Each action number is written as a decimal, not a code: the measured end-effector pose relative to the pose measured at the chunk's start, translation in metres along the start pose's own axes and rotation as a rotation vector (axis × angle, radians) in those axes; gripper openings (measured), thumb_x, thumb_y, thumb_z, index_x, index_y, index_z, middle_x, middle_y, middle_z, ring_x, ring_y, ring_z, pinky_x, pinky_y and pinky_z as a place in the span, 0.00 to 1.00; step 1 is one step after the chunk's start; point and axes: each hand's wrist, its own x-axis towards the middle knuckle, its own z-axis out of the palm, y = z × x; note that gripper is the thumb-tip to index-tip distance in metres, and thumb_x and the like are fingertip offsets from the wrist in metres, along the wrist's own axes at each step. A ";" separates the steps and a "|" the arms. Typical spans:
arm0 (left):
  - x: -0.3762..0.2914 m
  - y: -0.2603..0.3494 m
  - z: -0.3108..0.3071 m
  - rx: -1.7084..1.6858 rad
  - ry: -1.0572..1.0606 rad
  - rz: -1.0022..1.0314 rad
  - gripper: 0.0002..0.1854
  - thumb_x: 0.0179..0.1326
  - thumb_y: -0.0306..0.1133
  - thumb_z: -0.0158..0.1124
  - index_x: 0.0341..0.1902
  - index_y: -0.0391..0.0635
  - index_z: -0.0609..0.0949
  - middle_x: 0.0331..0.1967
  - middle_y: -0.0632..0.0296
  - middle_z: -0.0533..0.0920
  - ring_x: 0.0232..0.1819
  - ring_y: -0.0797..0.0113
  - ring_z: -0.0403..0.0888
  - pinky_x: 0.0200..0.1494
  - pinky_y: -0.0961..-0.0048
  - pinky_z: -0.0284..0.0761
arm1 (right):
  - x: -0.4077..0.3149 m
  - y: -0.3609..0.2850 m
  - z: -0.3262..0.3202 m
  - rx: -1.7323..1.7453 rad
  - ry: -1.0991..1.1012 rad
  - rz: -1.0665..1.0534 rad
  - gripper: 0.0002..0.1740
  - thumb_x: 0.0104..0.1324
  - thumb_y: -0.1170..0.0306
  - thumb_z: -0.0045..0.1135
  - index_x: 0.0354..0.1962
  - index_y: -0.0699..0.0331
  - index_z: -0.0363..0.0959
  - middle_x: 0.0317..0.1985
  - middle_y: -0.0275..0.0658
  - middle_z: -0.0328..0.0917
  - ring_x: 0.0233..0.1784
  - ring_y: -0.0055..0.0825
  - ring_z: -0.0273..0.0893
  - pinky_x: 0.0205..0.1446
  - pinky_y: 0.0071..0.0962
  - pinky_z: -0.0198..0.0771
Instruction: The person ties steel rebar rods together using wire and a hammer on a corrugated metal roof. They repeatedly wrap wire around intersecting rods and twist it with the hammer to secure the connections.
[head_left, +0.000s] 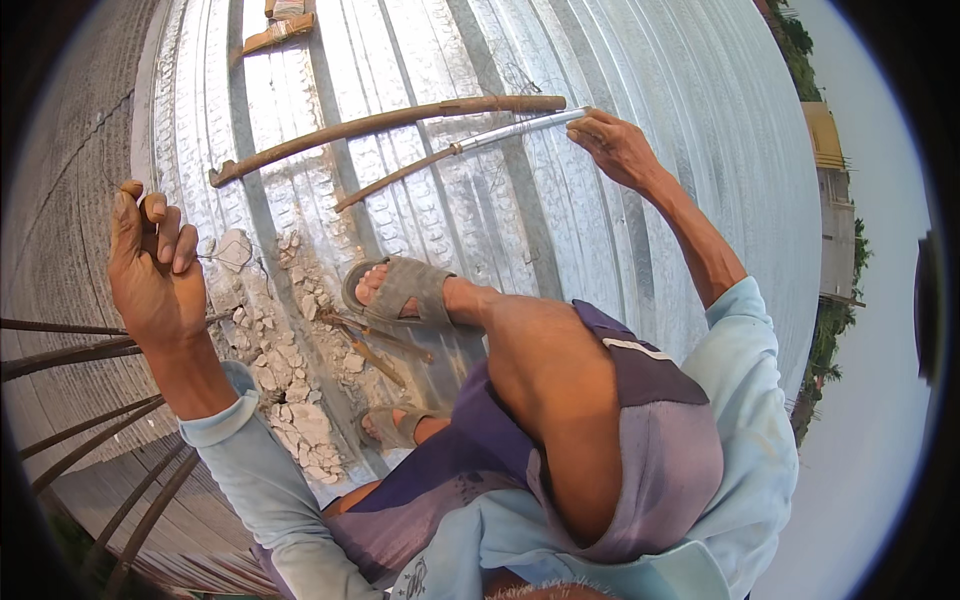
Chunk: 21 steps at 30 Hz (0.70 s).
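My right hand (616, 146) grips the end of a slim silver metal tube (517, 131), with a thin rusty rod (397, 178) extending from its far end. Just beyond lies a long, slightly curved rusty bar (390, 121), notched at its left end, on the ribbed metal sheet (585, 232). My left hand (159, 259) is raised at the left with curled fingers. It seems to pinch a thin wire (211, 257), most of which is hidden by the fingers. Rusty pincers (375, 346) lie near my sandalled feet.
Broken concrete rubble (289, 375) is heaped by my feet. Several rusty rebar ends (82, 351) jut in from the left, close to my left forearm. A brown-and-white object (277, 31) lies on the far sheeting. Beyond the right roof edge are buildings (834, 225) and trees.
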 end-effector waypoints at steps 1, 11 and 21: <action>-0.001 -0.001 -0.001 0.006 0.003 0.000 0.11 0.80 0.37 0.51 0.53 0.42 0.76 0.30 0.65 0.76 0.22 0.82 0.63 0.21 0.86 0.60 | 0.014 0.011 -0.030 0.147 0.240 0.133 0.18 0.76 0.57 0.55 0.49 0.62 0.84 0.39 0.38 0.86 0.33 0.30 0.81 0.42 0.32 0.77; -0.004 -0.004 0.015 -0.061 -0.053 -0.053 0.11 0.79 0.35 0.53 0.53 0.40 0.76 0.28 0.64 0.76 0.22 0.81 0.66 0.20 0.85 0.63 | 0.157 0.051 -0.124 0.151 0.267 0.297 0.21 0.77 0.56 0.55 0.52 0.65 0.83 0.31 0.37 0.84 0.24 0.15 0.72 0.28 0.20 0.73; -0.018 -0.018 0.070 0.014 0.043 -0.020 0.11 0.79 0.36 0.53 0.53 0.42 0.76 0.30 0.63 0.80 0.21 0.80 0.68 0.23 0.80 0.68 | 0.187 -0.002 -0.176 -0.130 0.229 0.057 0.23 0.79 0.56 0.50 0.54 0.67 0.82 0.27 0.39 0.84 0.21 0.17 0.73 0.27 0.20 0.74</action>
